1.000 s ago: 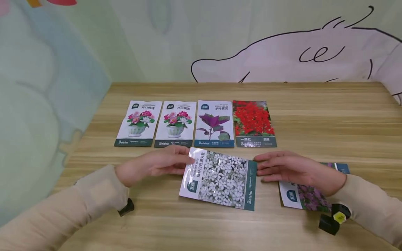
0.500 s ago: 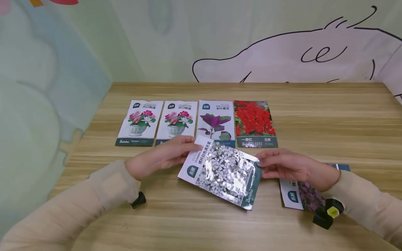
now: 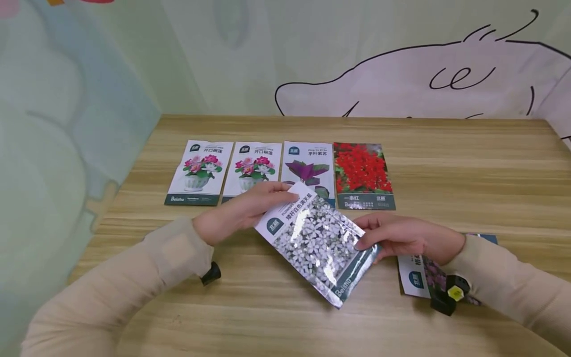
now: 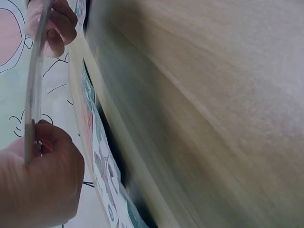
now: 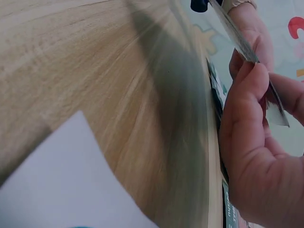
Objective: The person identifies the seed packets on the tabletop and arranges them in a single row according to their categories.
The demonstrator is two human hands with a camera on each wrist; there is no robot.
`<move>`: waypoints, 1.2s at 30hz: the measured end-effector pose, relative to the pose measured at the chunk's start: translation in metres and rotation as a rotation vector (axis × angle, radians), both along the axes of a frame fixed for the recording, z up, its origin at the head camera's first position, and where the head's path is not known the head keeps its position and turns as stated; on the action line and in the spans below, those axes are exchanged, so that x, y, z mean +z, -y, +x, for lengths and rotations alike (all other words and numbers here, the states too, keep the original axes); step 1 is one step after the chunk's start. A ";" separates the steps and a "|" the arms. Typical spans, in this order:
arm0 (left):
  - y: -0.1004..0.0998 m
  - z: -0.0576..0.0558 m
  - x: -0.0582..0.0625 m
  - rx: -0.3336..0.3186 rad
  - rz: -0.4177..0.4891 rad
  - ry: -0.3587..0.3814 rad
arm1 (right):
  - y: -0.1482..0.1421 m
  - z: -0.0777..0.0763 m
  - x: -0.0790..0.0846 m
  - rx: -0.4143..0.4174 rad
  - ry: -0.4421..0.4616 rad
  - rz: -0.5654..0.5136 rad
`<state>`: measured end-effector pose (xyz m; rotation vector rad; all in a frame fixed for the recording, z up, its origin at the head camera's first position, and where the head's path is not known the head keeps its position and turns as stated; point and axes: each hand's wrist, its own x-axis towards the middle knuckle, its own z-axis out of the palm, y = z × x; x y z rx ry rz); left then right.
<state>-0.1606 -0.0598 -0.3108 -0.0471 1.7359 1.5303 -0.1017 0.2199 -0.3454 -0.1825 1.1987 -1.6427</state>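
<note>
Both hands hold a seed packet printed with small white flowers, raised above the table and tilted. My left hand pinches its upper left corner between thumb and fingers. At the opposite, dark green end, my right hand grips the edge with the thumb on the front. Edge-on, the packet shows as a thin strip between the hands in the left wrist view. A purple-flowered seed packet lies under the right forearm, which partly hides it.
Behind the hands lies a row of packets: two potted-lotus packets at left, a purple-leaf packet partly covered, and a red-flower packet. The wooden table ends at a wall with cartoon drawings.
The white-flower packet has been raised off the table and turned clockwise. My left hand moved right and away from me; my right hand shifted left, its thumb now over the packet's front.
</note>
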 end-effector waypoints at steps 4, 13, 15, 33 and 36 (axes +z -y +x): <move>-0.002 -0.003 0.002 -0.020 0.006 0.001 | 0.001 -0.001 0.001 0.021 -0.011 -0.028; 0.003 -0.014 0.011 0.048 0.001 -0.040 | -0.009 -0.005 0.009 -0.065 -0.075 -0.028; 0.003 -0.015 0.013 0.095 0.021 -0.016 | -0.010 -0.006 0.013 -0.116 -0.073 -0.021; -0.022 -0.008 0.009 0.093 0.101 0.003 | 0.001 -0.015 0.034 -0.375 -0.002 0.009; -0.026 -0.013 0.010 0.112 0.112 -0.002 | -0.007 -0.024 0.034 -0.379 -0.040 0.027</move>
